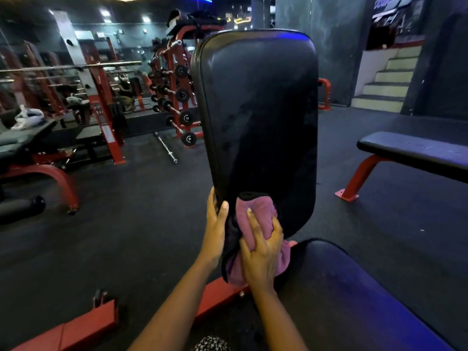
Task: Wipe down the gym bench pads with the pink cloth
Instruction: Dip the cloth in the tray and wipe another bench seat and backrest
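A tall black back pad of a gym bench stands nearly upright in front of me. Below it lies the black seat pad. My right hand presses the bunched pink cloth against the lower left part of the back pad. My left hand grips the pad's left edge beside the cloth, thumb on the front face. The bench's red frame shows under my arms.
A flat black bench with red legs stands to the right. Another bench and red racks with barbells are at the left. A loose bar lies on the dark rubber floor. Stairs rise at the back right.
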Demonstrator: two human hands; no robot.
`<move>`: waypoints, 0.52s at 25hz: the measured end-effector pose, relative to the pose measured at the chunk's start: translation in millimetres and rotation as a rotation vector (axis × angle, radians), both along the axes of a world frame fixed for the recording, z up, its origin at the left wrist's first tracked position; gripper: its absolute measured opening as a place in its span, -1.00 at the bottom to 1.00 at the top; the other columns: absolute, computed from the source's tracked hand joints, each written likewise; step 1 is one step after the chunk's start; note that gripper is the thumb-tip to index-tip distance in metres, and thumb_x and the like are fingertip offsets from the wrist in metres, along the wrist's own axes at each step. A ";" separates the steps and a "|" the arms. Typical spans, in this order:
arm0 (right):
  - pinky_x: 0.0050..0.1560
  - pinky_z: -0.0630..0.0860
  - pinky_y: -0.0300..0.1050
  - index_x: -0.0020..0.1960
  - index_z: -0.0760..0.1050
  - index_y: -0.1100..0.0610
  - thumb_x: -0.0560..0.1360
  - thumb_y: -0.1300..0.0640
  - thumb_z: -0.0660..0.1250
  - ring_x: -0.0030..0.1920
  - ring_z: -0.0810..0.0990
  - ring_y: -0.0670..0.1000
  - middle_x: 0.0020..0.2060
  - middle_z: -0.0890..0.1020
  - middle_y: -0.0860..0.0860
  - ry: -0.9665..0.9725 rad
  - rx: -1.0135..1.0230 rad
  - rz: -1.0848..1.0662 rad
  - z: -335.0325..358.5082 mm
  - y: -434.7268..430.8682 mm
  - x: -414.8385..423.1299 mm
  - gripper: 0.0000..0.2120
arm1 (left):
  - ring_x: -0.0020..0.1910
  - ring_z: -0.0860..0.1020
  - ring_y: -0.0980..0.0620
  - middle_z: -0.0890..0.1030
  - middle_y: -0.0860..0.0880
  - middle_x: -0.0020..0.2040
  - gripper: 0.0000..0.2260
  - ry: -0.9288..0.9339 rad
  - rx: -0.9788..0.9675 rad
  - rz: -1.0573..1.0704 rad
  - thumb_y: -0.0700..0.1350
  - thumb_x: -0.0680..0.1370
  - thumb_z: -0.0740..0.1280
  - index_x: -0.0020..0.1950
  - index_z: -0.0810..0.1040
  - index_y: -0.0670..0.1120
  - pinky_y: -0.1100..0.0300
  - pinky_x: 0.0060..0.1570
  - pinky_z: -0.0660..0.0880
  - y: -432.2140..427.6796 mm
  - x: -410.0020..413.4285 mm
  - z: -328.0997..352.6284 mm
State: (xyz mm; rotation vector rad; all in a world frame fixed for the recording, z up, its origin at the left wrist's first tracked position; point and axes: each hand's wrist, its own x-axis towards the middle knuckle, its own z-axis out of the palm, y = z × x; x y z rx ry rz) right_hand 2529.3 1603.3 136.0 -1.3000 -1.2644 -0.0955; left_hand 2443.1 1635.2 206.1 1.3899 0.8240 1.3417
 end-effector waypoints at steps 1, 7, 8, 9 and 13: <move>0.46 0.04 -0.18 0.35 0.36 -0.23 0.44 0.17 0.35 0.43 0.19 -0.20 0.39 0.35 -0.18 0.019 -0.002 0.005 0.9 4.8 11.1 -0.45 | 0.41 0.27 0.24 0.23 0.16 0.44 -0.48 0.016 -0.007 0.004 0.10 0.55 0.21 0.44 0.06 0.16 0.43 0.29 0.29 3.2 3.9 -7.6; 0.08 0.29 -0.52 0.34 0.39 0.10 0.51 0.26 0.24 0.27 0.45 0.10 0.14 0.43 -0.24 0.417 -0.043 -0.186 8.4 37.5 106.2 -0.60 | 0.49 0.06 0.21 -0.01 0.30 0.48 -0.30 0.082 0.051 0.067 0.50 0.28 0.21 0.31 -0.08 0.51 0.08 0.45 0.12 6.6 16.4 -28.0; -0.04 0.30 -0.51 0.32 0.40 0.15 0.50 0.27 0.25 0.16 0.50 0.11 0.07 0.42 -0.21 0.530 -0.074 -0.235 9.0 43.7 118.8 -0.62 | 0.50 0.05 0.21 -0.02 0.29 0.50 -0.31 0.070 0.043 0.050 0.49 0.29 0.22 0.31 -0.08 0.53 0.05 0.46 0.12 7.4 16.6 -30.7; -0.06 0.30 -0.46 0.35 0.39 0.13 0.51 0.26 0.24 0.10 0.49 0.03 0.09 0.40 -0.15 0.559 -0.096 -0.267 10.0 45.0 125.4 -0.59 | 0.50 0.06 0.21 -0.03 0.28 0.51 -0.32 0.058 0.043 0.041 0.48 0.30 0.23 0.30 -0.07 0.54 0.03 0.47 0.14 7.8 16.3 -33.6; -0.11 0.27 -0.48 0.38 0.31 -0.16 0.50 0.26 0.17 0.05 0.39 -0.18 0.13 0.38 -0.11 0.596 -0.051 -0.268 14.4 47.2 134.2 -0.48 | 0.49 0.08 0.22 -0.02 0.28 0.52 -0.30 0.032 0.059 0.003 0.43 0.32 0.28 0.34 -0.05 0.51 -0.03 0.47 0.16 11.2 15.3 -37.1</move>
